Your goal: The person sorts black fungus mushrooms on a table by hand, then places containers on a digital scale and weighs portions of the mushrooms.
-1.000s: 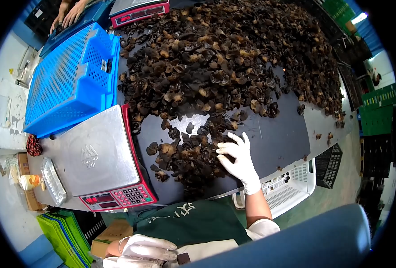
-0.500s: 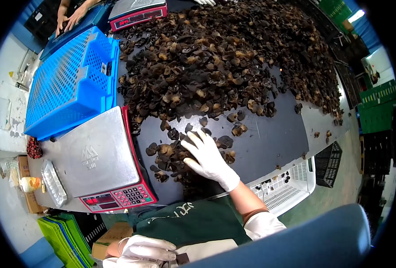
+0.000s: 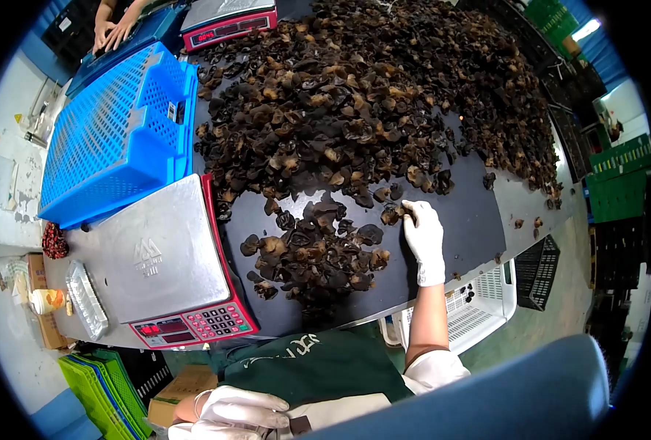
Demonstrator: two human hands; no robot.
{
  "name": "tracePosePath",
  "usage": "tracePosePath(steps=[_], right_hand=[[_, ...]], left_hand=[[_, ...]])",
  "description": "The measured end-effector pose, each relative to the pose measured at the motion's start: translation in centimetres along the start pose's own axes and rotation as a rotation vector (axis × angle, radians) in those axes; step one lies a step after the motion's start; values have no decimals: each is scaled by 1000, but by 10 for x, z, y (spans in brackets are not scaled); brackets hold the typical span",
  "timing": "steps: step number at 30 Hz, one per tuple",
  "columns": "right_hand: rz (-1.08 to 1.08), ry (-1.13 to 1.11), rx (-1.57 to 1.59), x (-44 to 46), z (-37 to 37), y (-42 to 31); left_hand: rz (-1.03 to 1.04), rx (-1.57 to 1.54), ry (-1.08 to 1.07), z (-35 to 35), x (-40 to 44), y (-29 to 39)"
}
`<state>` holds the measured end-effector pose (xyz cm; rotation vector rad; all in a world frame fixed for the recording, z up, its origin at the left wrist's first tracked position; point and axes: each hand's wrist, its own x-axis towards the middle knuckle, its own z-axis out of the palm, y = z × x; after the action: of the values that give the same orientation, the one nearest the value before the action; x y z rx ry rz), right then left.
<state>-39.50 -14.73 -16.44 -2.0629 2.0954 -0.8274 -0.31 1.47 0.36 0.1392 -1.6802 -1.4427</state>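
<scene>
My right hand [image 3: 424, 238], in a white glove, is at the right of a small heap of dark wood ear mushrooms [image 3: 314, 249] on the black tabletop. Its fingers are bent together at the edge of a brown wood ear mushroom [image 3: 391, 214], which they seem to pinch. A much larger pile of wood ears [image 3: 325, 110] spreads behind. Low in the view, my left hand [image 3: 241, 412], also gloved, rests by my lap with fingers extended, close to a small dark square patch. It grips nothing that I can see.
A red-framed scale [image 3: 167, 253] stands at left, with a blue crate [image 3: 112, 143] behind it. Another scale [image 3: 230, 22] is at the back, near a co-worker's hands [image 3: 116, 31]. Below the table's right edge sits a white basket [image 3: 479, 312]. Green crates [image 3: 105, 392] stand lower left.
My right hand has moved right, off the small heap to the single mushroom at its side, and its spread fingers have closed. My left hand has stayed put. A white glove at the back has left view.
</scene>
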Motion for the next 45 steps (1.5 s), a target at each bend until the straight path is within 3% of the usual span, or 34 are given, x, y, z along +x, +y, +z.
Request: tracePosePath(steps=[2, 4, 5, 6, 10, 12, 14, 18, 22, 26, 29, 30, 32, 38, 40, 45], right_hand=[[-16, -79, 88, -1, -7, -14], [-24, -249, 387, -7, -12, -17], [102, -390, 506, -6, -16, -19], [102, -391, 507, -5, -16, -19], [162, -52, 331, 7, -2, -8], [148, -13, 231, 11, 11, -5], [14, -41, 26, 15, 20, -1], [42, -141, -63, 17, 24, -5], [-71, -94, -169, 16, 26, -3], [-129, -34, -20, 15, 27, -1], [150, -47, 323, 18, 6, 0], [86, 57, 338, 19, -3, 6], [172, 119, 343, 12, -12, 22], [163, -140, 163, -12, -17, 26], [84, -95, 67, -15, -11, 25], [160, -158, -18, -11, -9, 25]], left_hand=[[0, 0, 1, 0, 1, 0], [0, 5, 6, 0, 1, 1], [2, 6, 11, 1, 1, 0], [1, 11, 15, 1, 2, 0], [5, 5, 11, -1, 2, 1], [-2, 3, -3, -1, 2, 1], [-10, 5, -11, -2, 2, 1], [-18, 7, -18, -2, 2, 2], [-21, 2, -26, -2, 2, 2], [-32, 2, -29, -2, 2, 2], [-44, 5, -37, -4, 4, 4], [-48, 6, -38, -5, 4, 5], [-62, 4, -35, -5, 6, 7], [-45, 23, -48, -6, 5, 0], [-33, 20, -53, -9, 2, -2], [-3, 10, -47, -9, -1, -3]])
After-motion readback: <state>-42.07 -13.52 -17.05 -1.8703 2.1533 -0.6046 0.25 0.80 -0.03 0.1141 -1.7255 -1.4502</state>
